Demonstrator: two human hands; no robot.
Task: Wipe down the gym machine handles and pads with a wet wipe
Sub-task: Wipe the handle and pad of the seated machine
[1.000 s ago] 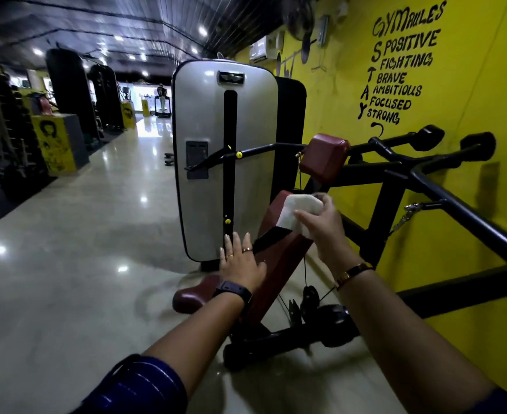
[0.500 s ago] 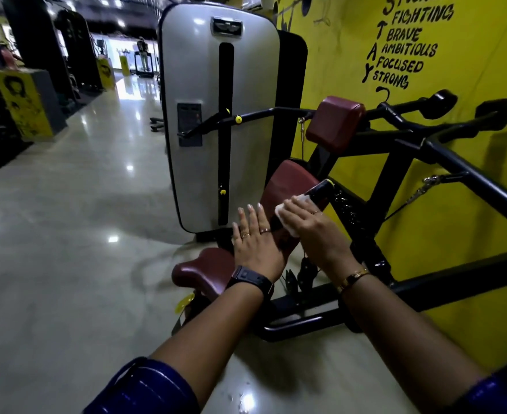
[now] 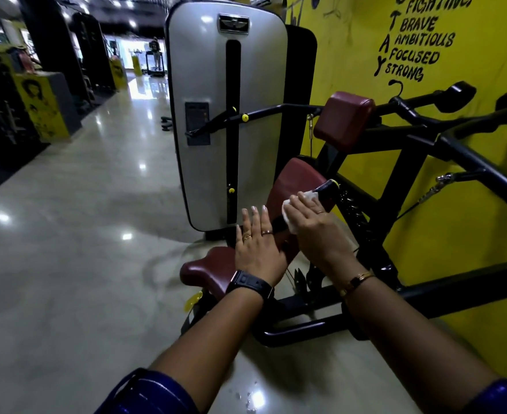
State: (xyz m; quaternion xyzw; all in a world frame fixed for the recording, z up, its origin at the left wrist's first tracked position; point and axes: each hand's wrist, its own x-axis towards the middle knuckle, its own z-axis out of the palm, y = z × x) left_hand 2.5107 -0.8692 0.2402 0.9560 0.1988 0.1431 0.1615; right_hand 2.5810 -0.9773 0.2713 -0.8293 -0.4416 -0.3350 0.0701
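We see a crumpled white wet wipe lying on the slanted maroon padded backrest, beside a black lever tipped with yellow. The right hand presses it down, fingers nearly straight over it. The left hand rests flat and spread on the pad's lower end, above the maroon seat. Glossy pale floor runs past a silver weight-stack cover and a yellow wall.

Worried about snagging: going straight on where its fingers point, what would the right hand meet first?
Probably the black, yellow-tipped lever end, just beyond the white wet wipe the right hand presses on the maroon backrest pad; depth unclear.
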